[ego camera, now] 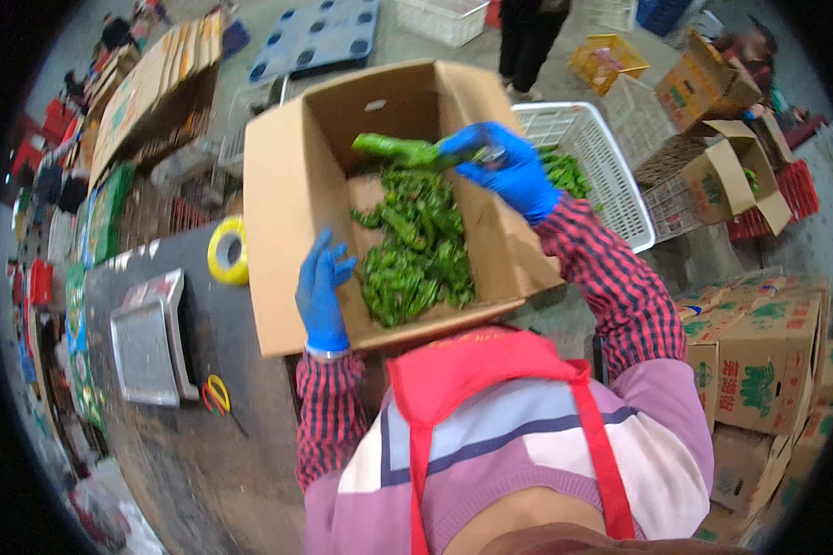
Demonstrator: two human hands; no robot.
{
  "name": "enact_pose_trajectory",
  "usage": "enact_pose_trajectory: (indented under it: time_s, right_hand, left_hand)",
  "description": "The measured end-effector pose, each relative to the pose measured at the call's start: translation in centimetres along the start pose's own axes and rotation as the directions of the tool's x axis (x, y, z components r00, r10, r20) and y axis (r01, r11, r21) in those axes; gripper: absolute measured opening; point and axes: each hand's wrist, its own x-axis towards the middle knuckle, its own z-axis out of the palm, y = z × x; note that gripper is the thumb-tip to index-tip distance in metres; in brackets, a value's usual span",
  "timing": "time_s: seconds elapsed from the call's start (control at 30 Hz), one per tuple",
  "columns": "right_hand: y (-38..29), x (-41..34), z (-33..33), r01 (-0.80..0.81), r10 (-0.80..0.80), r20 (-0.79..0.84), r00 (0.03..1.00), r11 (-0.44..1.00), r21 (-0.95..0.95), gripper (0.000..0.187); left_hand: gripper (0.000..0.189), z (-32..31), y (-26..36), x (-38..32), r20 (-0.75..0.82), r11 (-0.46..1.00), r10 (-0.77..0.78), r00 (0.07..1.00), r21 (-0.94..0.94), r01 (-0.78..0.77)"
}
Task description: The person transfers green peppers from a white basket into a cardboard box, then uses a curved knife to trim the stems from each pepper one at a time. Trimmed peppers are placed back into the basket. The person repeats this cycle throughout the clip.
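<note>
An open cardboard box (281, 229) stands before me, with many green peppers (416, 270) heaped on its bottom. My right hand (503, 163), in a blue glove, grips long green peppers (399, 149) above the box's right side; how many is unclear. A shiny metal-like item shows at those fingers, too blurred to name. My left hand (323, 291), also gloved in blue, is at the box's near left side with nothing in it and its fingers apart. Right of the box, a white plastic basket (614, 166) holds more green peppers (566, 173).
On the dark table (180, 458) at left are a roll of yellow tape (228, 251), a weighing scale (149, 347) and scissors (216, 395). Printed cartons (756, 374) are stacked at right. A person (531, 41) stands beyond the box; a blue pallet (316, 35) lies behind.
</note>
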Motion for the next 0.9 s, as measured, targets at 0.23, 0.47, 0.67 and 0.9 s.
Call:
enact_pose_trajectory:
  time_s: [0.23, 0.47, 0.67, 0.9]
  right_hand:
    - [3.8, 2.6, 1.9, 0.158, 0.202, 0.352, 0.914, 0.621, -0.767, 0.015]
    - [6.5, 5.0, 3.4, 0.171, 0.414, 0.344, 0.843, 0.4, -0.9, 0.014]
    - [7.0, 4.7, 3.3, 0.05, 0.495, 0.321, 0.807, 0.485, -0.873, 0.015]
    - [6.9, 3.9, 3.1, -0.035, 0.498, 0.26, 0.827, 0.508, -0.861, 0.015]
  left_hand:
    - [0.03, 0.8, -2.2, -0.6, -0.021, 0.993, 0.094, 0.995, 0.077, -0.092]
    - [0.025, 0.6, -3.0, -0.4, -0.035, 0.952, 0.17, 0.985, 0.265, -0.155]
    - [0.024, 0.8, -2.5, -0.5, -0.024, 0.977, 0.125, 0.992, 0.176, -0.119]
    - [0.024, 1.1, -2.8, -0.4, 0.002, 0.967, 0.138, 0.99, 0.218, -0.135]
